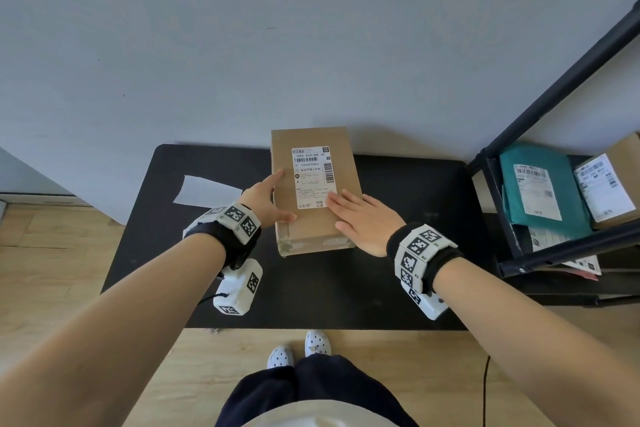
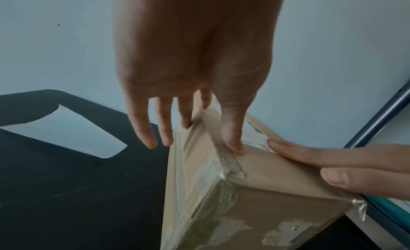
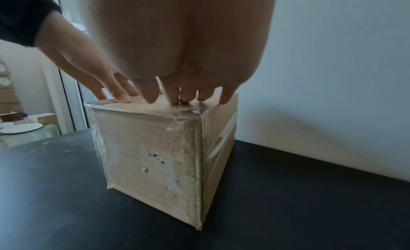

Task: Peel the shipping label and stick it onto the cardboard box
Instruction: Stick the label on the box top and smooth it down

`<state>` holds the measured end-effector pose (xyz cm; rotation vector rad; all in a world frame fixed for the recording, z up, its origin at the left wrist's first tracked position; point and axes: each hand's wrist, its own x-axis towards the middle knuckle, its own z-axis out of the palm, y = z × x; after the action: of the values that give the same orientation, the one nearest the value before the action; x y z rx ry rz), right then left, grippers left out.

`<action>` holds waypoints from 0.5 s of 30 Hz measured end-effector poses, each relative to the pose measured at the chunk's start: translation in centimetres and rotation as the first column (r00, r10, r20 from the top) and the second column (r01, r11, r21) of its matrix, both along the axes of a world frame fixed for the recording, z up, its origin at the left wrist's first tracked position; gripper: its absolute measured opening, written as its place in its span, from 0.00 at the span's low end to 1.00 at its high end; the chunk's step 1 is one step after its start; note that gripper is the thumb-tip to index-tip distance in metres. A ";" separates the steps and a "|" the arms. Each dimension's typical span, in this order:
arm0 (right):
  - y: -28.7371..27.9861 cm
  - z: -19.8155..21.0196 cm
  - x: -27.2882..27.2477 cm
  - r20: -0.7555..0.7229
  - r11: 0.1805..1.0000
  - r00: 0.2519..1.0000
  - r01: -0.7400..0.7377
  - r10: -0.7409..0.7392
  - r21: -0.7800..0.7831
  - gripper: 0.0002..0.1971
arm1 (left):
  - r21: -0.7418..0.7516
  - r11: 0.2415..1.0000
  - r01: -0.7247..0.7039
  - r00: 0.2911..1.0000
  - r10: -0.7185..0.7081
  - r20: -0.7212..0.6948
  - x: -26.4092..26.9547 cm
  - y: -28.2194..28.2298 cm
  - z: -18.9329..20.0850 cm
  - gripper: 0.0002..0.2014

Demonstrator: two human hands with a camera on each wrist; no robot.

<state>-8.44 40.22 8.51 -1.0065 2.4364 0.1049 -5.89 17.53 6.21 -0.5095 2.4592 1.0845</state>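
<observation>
A brown cardboard box (image 1: 315, 229) stands on the black table (image 1: 346, 288), with the white shipping label (image 1: 311, 177) lying flat on its top. My right hand (image 1: 360, 215) lies flat on the box top, its straight fingertips pressing the label's near right corner. My left hand (image 1: 266, 199) rests against the box's left top edge, thumb on top and fingers straight along the side. In the left wrist view the left hand (image 2: 195, 61) touches the taped box (image 2: 255, 192) beside the label (image 2: 255, 134). In the right wrist view the right hand (image 3: 177, 52) presses on the box (image 3: 150, 148).
The blank white backing sheet (image 1: 204, 191) lies on the table to the left of the box. A black metal shelf (image 1: 554, 97) stands at the right, holding a teal parcel (image 1: 540, 184) and a labelled carton (image 1: 609, 184). A wall runs behind the table.
</observation>
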 end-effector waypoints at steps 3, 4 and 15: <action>-0.5 -0.1 -1.4 0.004 0.999 0.999 0.032 -0.032 -0.002 0.28 | 0.001 1.000 -0.008 1.000 0.008 0.004 -0.1 0.1 0.0 0.52; -0.6 -0.1 -2.0 0.008 0.999 0.999 0.041 -0.041 0.001 0.28 | 0.001 1.000 -0.007 1.000 0.007 0.006 -0.1 0.1 -0.1 0.52; -3.2 0.0 -5.3 0.058 0.999 0.998 0.025 -0.027 0.026 0.30 | 0.020 1.000 0.012 1.000 -0.013 0.023 0.0 0.0 0.2 0.51</action>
<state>-13.77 37.07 8.51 -0.9532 2.3887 0.0964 -5.89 17.54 6.40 -0.4972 2.4260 1.0910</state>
